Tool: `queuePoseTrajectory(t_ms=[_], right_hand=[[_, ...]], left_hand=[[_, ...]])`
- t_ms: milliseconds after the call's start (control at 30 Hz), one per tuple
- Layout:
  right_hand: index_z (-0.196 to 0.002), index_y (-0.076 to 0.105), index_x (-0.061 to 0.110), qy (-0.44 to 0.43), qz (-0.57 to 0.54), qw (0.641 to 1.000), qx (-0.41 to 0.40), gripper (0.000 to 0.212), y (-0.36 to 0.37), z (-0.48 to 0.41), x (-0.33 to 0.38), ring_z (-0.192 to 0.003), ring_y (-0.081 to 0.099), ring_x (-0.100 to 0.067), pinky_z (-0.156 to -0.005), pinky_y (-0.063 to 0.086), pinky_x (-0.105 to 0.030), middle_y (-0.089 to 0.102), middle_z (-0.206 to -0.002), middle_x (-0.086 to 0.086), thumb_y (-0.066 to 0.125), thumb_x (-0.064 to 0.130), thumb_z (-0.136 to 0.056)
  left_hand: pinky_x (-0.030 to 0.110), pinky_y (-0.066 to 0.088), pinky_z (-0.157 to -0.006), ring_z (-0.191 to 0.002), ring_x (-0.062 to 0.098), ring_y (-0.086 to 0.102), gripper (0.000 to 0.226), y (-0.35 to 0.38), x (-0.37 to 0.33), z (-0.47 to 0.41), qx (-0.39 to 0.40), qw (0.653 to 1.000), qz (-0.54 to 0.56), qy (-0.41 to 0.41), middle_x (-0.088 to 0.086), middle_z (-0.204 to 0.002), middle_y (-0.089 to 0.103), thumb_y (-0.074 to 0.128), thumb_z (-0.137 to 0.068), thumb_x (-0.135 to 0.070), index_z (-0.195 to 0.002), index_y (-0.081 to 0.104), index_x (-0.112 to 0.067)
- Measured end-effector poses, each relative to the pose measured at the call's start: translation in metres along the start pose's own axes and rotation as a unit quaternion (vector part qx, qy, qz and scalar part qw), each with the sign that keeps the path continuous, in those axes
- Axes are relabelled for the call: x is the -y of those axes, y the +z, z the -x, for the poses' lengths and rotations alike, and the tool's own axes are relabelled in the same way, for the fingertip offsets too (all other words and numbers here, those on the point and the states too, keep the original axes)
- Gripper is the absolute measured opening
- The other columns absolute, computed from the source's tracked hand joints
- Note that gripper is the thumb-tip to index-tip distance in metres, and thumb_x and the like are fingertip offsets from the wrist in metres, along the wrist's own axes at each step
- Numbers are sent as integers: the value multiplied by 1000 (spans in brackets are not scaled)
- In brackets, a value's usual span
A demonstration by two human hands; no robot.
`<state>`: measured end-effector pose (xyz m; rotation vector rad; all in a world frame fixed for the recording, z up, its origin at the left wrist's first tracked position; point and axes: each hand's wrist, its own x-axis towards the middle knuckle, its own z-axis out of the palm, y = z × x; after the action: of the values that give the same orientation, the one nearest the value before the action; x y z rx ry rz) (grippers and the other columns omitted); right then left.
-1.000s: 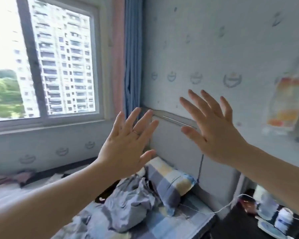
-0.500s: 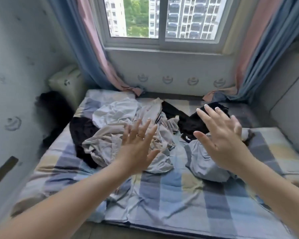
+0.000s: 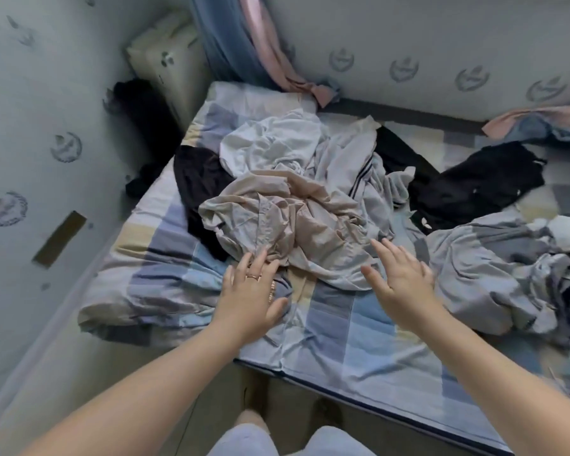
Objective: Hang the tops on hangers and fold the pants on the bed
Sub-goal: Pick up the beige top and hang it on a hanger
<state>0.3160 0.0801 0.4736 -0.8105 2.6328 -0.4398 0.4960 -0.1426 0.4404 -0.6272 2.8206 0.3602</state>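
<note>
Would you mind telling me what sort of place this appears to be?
Most likely a bedroom: a bed with a checked sheet, crumpled clothes piled on it, and curtains hanging at its far side.

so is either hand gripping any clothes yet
No, the left hand and right hand both show straight, spread fingers by the beige garment, curled round nothing.

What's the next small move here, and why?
Probably pinch the beige garment by its near edge with both hands and lift it off the pile. The left hand and right hand are open, fingers straight, at that edge, holding nothing. The garment lies topmost on the bed.
</note>
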Motion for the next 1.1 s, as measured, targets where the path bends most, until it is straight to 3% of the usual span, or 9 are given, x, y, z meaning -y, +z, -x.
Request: queuePoseTrajectory(t_ms=[267, 533, 767, 933, 1000, 1100], right_hand=[[-156, 25, 36, 118, 29, 990, 76, 61, 126, -71, -12, -150, 21, -19, -117, 17, -51, 25, -164, 9, 32, 59, -100], [-155, 24, 34, 182, 44, 972, 145, 61, 259, -151, -82, -147, 24, -20, -113, 24, -47, 29, -161, 7, 42, 53, -100], [-158, 19, 29, 191, 11, 978, 83, 69, 313, -281, -146, -145, 28, -27, -113, 29, -51, 31, -160, 1, 52, 45, -99], [-160, 11, 30, 197, -14, 980, 22, 78, 328, -364, -180, -150, 18, -27, -114, 24, -55, 20, -164, 2, 56, 44, -97], [-159, 11, 30, 209, -31, 977, -11, 79, 333, -393, -190, -150, 17, -27, -113, 25, -57, 19, -164, 2, 56, 45, -97], [-160, 6, 30, 222, -50, 974, 5, 84, 342, -419, -200, -149, 21, -30, -113, 26, -57, 20, -164, -1, 56, 48, -95]], left_hand=[[48, 13, -123, -154, 24, 6, 72, 77, 65, -90, 77, 996, 52, 10, 1, -168, 13, 43, -97, -58, -158, 20, -27], [47, 17, -120, -153, 30, 8, 75, 209, 101, -200, 165, 974, -79, 131, 5, -168, 9, 48, -94, -53, -157, 17, -25], [54, 13, -121, -153, 32, 5, 80, 276, 76, -361, 70, 977, -99, 173, 6, -169, 6, 55, -92, -51, -157, 18, -25], [58, 6, -122, -154, 36, 0, 91, 289, 46, -469, -27, 983, -107, 148, 9, -169, 2, 64, -86, -53, -157, 13, -26], [58, 10, -120, -152, 39, 9, 91, 291, 36, -502, -26, 984, -112, 135, 10, -168, 9, 65, -83, -56, -155, 16, -29], [55, 33, -108, -134, 39, 44, 70, 305, 24, -524, 70, 987, -69, 130, 11, -150, 44, 63, -88, -52, -147, 31, -31]])
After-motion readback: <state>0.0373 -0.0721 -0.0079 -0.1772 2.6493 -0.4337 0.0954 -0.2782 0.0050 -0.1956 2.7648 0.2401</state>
